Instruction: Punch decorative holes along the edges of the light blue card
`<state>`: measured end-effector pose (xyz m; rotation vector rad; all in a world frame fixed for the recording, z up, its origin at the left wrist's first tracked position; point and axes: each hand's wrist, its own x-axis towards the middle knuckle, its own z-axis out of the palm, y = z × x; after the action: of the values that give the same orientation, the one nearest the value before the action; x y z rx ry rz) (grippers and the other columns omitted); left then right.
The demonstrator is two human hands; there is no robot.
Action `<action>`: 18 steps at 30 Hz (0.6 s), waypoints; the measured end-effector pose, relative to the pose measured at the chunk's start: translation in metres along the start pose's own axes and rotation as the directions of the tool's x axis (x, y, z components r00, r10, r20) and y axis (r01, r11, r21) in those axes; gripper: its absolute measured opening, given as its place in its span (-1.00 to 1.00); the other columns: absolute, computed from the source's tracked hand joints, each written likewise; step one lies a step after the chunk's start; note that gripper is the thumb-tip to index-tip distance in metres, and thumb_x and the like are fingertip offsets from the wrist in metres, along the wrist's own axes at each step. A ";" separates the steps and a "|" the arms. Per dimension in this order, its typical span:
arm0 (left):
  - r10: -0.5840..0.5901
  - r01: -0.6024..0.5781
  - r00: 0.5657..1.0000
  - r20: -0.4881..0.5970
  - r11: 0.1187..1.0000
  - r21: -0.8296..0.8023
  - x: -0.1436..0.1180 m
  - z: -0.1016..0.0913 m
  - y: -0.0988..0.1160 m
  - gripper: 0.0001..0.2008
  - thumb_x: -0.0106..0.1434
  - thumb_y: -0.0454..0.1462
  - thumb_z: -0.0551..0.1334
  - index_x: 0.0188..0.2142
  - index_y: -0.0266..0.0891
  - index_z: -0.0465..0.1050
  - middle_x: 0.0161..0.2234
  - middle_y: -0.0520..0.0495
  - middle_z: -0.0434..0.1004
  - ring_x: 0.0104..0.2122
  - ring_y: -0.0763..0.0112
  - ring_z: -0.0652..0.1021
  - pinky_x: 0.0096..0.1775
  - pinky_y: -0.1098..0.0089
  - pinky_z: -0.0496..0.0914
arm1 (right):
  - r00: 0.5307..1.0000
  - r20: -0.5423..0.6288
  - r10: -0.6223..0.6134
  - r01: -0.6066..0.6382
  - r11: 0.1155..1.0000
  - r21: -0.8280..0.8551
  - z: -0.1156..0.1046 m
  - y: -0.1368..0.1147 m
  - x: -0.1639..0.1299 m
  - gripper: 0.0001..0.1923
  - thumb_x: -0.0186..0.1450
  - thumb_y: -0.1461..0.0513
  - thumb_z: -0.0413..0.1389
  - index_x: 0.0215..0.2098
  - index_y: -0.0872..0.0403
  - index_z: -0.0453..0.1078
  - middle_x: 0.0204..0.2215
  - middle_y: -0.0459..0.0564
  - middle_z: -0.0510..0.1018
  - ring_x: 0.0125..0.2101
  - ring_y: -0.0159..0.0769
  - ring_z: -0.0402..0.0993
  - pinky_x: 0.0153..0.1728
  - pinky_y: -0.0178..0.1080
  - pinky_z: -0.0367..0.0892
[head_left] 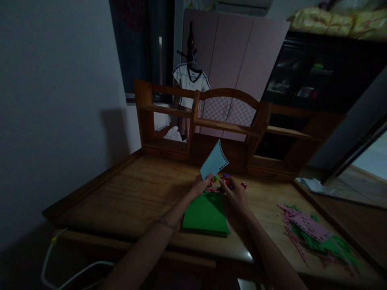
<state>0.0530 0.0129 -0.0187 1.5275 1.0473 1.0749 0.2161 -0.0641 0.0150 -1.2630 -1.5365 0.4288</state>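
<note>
In the dim head view, a brown wooden desk [130,183] bears a flat green stack [205,214]; beyond it the left hand [203,183] pinches a pale-blue, hole-edged sheet [214,160] low, seemingly to leave its face free; the right hand [236,192] curls at a small red piece [226,182], grip unclear.

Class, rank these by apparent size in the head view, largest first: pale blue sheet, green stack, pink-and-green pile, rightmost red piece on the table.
1. Pink-and-green pile
2. Green stack
3. Pale blue sheet
4. Red piece
</note>
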 end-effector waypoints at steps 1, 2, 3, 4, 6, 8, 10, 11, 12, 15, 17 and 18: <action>0.009 -0.009 1.000 -0.007 1.000 0.010 0.001 0.000 -0.001 -0.47 0.18 0.14 0.05 -0.38 -0.30 0.45 -0.55 0.01 0.36 -0.55 0.50 0.37 -0.49 0.52 0.23 | 1.000 0.000 -0.014 0.014 0.999 -0.036 -0.001 0.000 0.000 -0.63 0.21 -0.06 0.12 -0.17 0.00 0.42 -0.34 0.00 0.56 -0.34 -0.16 0.49 -0.32 -0.21 0.33; 0.012 -0.012 1.000 -0.012 1.000 0.017 0.001 0.000 -0.003 -0.46 0.18 0.15 0.04 -0.38 -0.30 0.45 -0.55 0.00 0.37 -0.56 0.50 0.37 -0.50 0.53 0.22 | 1.000 -0.002 -0.025 0.025 0.997 -0.067 -0.002 0.000 0.000 -0.63 0.22 -0.05 0.10 -0.15 0.00 0.41 -0.33 -0.01 0.56 -0.34 -0.17 0.49 -0.31 -0.21 0.34; 0.010 -0.010 1.000 -0.015 1.000 0.020 0.002 0.000 -0.004 -0.45 0.18 0.15 0.04 -0.37 -0.31 0.46 -0.55 0.00 0.37 -0.56 0.50 0.38 -0.50 0.53 0.22 | 0.999 -0.008 -0.033 0.032 0.995 -0.091 -0.002 0.001 0.001 -0.63 0.24 -0.05 0.08 -0.13 0.00 0.40 -0.32 -0.01 0.55 -0.35 -0.19 0.49 -0.31 -0.22 0.34; 0.002 -0.002 1.000 -0.018 1.000 0.020 0.003 -0.001 -0.005 -0.44 0.18 0.16 0.04 -0.36 -0.31 0.46 -0.54 0.00 0.38 -0.56 0.49 0.39 -0.50 0.53 0.22 | 0.999 -0.017 -0.038 0.036 0.994 -0.108 -0.003 0.001 0.001 -0.62 0.25 -0.05 0.06 -0.11 0.00 0.38 -0.31 -0.01 0.55 -0.35 -0.20 0.49 -0.31 -0.22 0.34; -0.005 0.006 1.000 -0.025 1.000 0.009 0.004 -0.001 -0.008 -0.44 0.17 0.16 0.05 -0.32 -0.30 0.47 -0.51 -0.02 0.41 -0.54 0.48 0.42 -0.48 0.52 0.24 | 0.998 -0.046 -0.048 0.042 0.992 -0.122 -0.005 0.002 0.001 -0.60 0.26 -0.05 0.05 -0.07 0.01 0.36 -0.29 0.01 0.55 -0.35 -0.20 0.49 -0.32 -0.22 0.35; -0.005 0.005 0.999 -0.038 1.000 -0.006 0.005 -0.001 -0.010 -0.45 0.17 0.16 0.07 -0.31 -0.29 0.48 -0.49 -0.03 0.44 -0.52 0.46 0.45 -0.45 0.51 0.26 | 0.995 -0.078 -0.061 0.052 0.992 -0.117 -0.006 0.002 0.002 -0.56 0.26 -0.04 0.05 0.00 0.02 0.31 -0.24 0.03 0.53 -0.34 -0.21 0.49 -0.31 -0.21 0.35; 0.008 -0.009 0.999 -0.050 1.000 -0.020 0.006 -0.001 -0.012 -0.45 0.16 0.16 0.08 -0.32 -0.29 0.47 -0.49 -0.04 0.44 -0.51 0.44 0.46 -0.45 0.51 0.27 | 0.990 -0.122 -0.076 0.064 0.993 -0.103 -0.010 0.003 0.004 -0.50 0.25 -0.03 0.07 0.08 0.03 0.24 -0.20 0.05 0.52 -0.33 -0.22 0.48 -0.30 -0.21 0.35; 0.013 -0.015 0.998 -0.054 0.999 -0.028 0.006 0.000 -0.012 -0.45 0.16 0.17 0.08 -0.33 -0.29 0.47 -0.49 -0.04 0.44 -0.51 0.44 0.46 -0.45 0.51 0.27 | 0.984 -0.155 -0.085 0.070 0.993 -0.099 -0.012 0.004 0.006 -0.47 0.24 -0.02 0.08 0.10 0.04 0.21 -0.18 0.06 0.51 -0.31 -0.21 0.47 -0.29 -0.20 0.35; 0.016 -0.017 0.999 -0.051 0.999 -0.037 0.006 0.000 -0.013 -0.45 0.16 0.17 0.07 -0.34 -0.28 0.46 -0.50 -0.04 0.43 -0.52 0.45 0.45 -0.46 0.51 0.26 | 0.977 -0.195 -0.092 0.073 0.992 -0.099 -0.016 0.006 0.007 -0.45 0.23 -0.02 0.09 0.10 0.05 0.21 -0.18 0.08 0.51 -0.29 -0.21 0.47 -0.29 -0.20 0.35; 0.003 -0.006 0.999 -0.034 0.998 -0.063 0.006 0.001 -0.014 -0.44 0.16 0.18 0.05 -0.37 -0.28 0.45 -0.53 -0.02 0.41 -0.54 0.46 0.43 -0.49 0.52 0.24 | 0.942 -0.324 -0.086 0.052 0.992 -0.113 -0.028 0.016 0.012 -0.47 0.20 -0.06 0.10 0.01 0.09 0.27 -0.16 0.12 0.49 -0.25 -0.17 0.45 -0.31 -0.20 0.34; -0.004 0.001 0.999 -0.039 0.998 -0.071 0.007 0.002 -0.015 -0.44 0.16 0.18 0.05 -0.38 -0.28 0.44 -0.54 -0.01 0.39 -0.56 0.48 0.42 -0.50 0.52 0.22 | 0.922 -0.384 -0.041 -0.001 0.994 -0.108 -0.038 0.027 0.015 -0.46 0.17 -0.08 0.11 -0.04 0.10 0.31 -0.19 0.13 0.50 -0.32 -0.18 0.46 -0.35 -0.20 0.33; -0.002 0.000 0.999 -0.040 0.998 -0.069 0.007 0.002 -0.015 -0.45 0.17 0.17 0.05 -0.38 -0.28 0.44 -0.55 0.00 0.38 -0.57 0.49 0.41 -0.51 0.53 0.22 | 0.912 -0.410 -0.017 -0.028 0.994 -0.102 -0.043 0.033 0.016 -0.46 0.16 -0.09 0.11 -0.05 0.11 0.32 -0.20 0.14 0.50 -0.36 -0.19 0.46 -0.37 -0.21 0.32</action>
<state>0.0553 0.0220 -0.0325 1.4561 1.0277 1.1334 0.2711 -0.0512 0.0131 -1.3405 -1.2076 0.0732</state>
